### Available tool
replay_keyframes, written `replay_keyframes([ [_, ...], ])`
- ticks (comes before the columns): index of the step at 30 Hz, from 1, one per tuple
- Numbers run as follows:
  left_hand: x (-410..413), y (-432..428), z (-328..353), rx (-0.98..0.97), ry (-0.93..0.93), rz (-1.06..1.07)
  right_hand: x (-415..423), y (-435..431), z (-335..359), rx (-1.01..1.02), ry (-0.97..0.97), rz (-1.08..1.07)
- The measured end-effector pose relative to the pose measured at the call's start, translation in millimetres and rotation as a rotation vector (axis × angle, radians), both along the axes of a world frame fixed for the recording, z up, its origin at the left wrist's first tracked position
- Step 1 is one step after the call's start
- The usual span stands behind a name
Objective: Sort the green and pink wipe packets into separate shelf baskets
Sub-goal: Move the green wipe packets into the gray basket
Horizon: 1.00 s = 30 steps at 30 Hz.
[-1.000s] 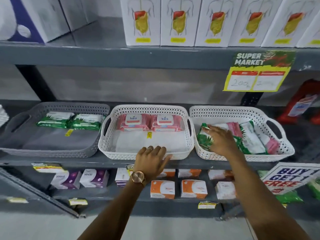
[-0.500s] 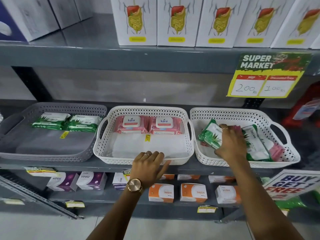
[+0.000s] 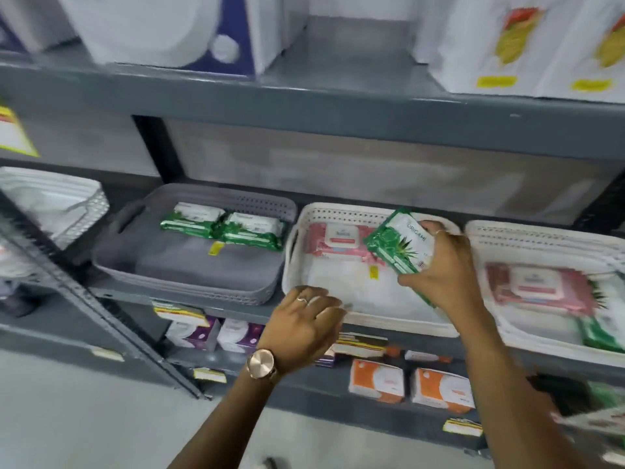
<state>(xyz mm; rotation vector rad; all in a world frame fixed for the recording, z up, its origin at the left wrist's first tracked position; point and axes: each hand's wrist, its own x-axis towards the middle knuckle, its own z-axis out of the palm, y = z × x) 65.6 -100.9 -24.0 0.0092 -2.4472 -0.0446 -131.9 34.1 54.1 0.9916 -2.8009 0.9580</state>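
Head view: a second ago the right hand (image 3: 443, 265) lay flat on the mixed heap in the right basket (image 3: 541, 231); now it is up and over the middle basket (image 3: 338, 213), fingers clamped round a green packet (image 3: 399, 245) held tilted above that basket's back right corner. The camera has also swung left. My reading is that one green packet is out of the mixed lot and on its way to the grey basket (image 3: 203, 289) at the left end of the shelf, where two green packets (image 3: 223, 225) lie along the back wall.

The left hand (image 3: 304, 323) has stayed at the front rim of the middle basket, fingers loosely spread, holding nothing.

The middle basket holds pink packets (image 3: 334, 240) along its back wall, partly hidden by the carried packet. In the right basket a pink packet (image 3: 537, 286) and a strip of green at the front right corner remain, so sorting is not finished.

Between the carried packet and the grey basket stand only the two baskets' adjoining walls, and the left hand sits low at the front, so the path looks open. The grey basket's front half is bare.
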Motion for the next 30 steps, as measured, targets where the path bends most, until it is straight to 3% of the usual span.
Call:
replay_keyframes([
  [5,66.4,-80.5,9.7,0.016,0.014,0.237,56.7,-92.1,-4.3,-0.033,-0.062,0.21],
  [10,104.9,-140.2,10.0,0.159,-0.122,0.521,104.6,-190.3,-10.5,0.023,-0.046,0.404],
  [16,108.3,-154.0,-2.5,0.138,-0.162,0.535,125.4,-247.9,-42.6,0.274,0.124,0.514],
  [21,102.1,-151.2,-5.9,0.123,-0.133,0.564,123.6,-250.7,-57.7,0.289,0.153,0.617],
  [30,51.5,-95.7,8.1,0.179,-0.075,0.48,85.1,-191.2,-29.6,-0.1,0.007,0.461],
])
